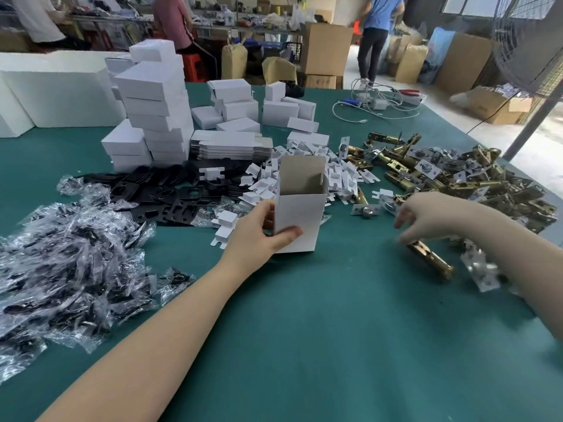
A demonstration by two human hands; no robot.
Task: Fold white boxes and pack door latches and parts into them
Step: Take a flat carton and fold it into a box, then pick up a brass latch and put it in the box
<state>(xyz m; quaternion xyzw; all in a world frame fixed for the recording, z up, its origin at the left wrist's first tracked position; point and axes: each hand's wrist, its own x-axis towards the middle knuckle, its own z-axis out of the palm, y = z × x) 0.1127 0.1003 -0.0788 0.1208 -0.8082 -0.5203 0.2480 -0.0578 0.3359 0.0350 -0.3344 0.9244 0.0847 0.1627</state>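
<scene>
Gripping open white box (300, 214), left hand (259, 236), bare table (304, 330)

We stand in a packing workshop: a green surface (304, 330) heaped with brass door latches (457, 178), with stacked white boxes (158, 111) left of the latches and bagged parts (61, 254) further left. Behind the latches, cardboard cartons (326, 53) line the floor where other workers (377, 35) stand at benches.

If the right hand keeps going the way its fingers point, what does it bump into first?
Probably the white box held upright by the left hand. The right hand points left across bare green table; depth is unclear, so it might pass in front.
</scene>
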